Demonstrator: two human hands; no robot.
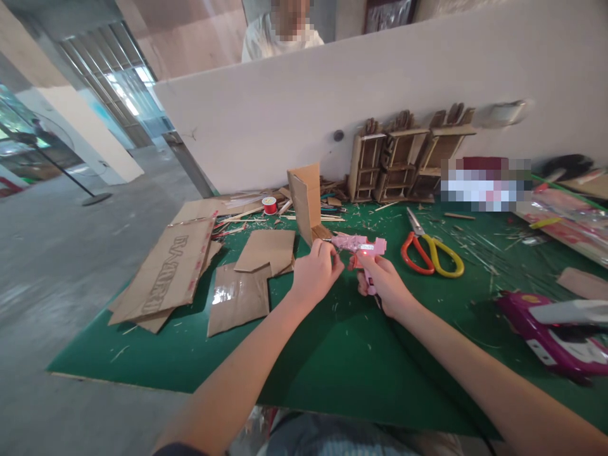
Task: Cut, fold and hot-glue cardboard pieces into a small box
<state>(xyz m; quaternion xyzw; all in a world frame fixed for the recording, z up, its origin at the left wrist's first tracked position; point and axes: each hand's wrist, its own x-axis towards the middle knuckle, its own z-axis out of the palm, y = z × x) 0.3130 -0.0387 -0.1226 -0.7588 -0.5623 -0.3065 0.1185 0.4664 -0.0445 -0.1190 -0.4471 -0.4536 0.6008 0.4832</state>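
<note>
My right hand (384, 282) is wrapped round the handle of a pink hot glue gun (354, 243), whose nozzle points left. My left hand (317, 269) is closed at the lower end of a folded brown cardboard piece (304, 199), which stands upright; its fingertips are partly hidden. The nozzle tip lies just above the left fingers, by the base of the cardboard. Flat cut cardboard pieces (240, 297) lie left of my left hand. Scissors (430, 252) with one red and one yellow handle rest to the right of the glue gun.
Larger cardboard sheets (166, 269) are stacked on the green tabletop (323, 354) at left. Behind are a red spool (269, 204), thin sticks and three cardboard structures (403, 161) against a white partition (285, 114). A purple-and-white device (555, 335) sits at right. A person (259, 39) is beyond the partition.
</note>
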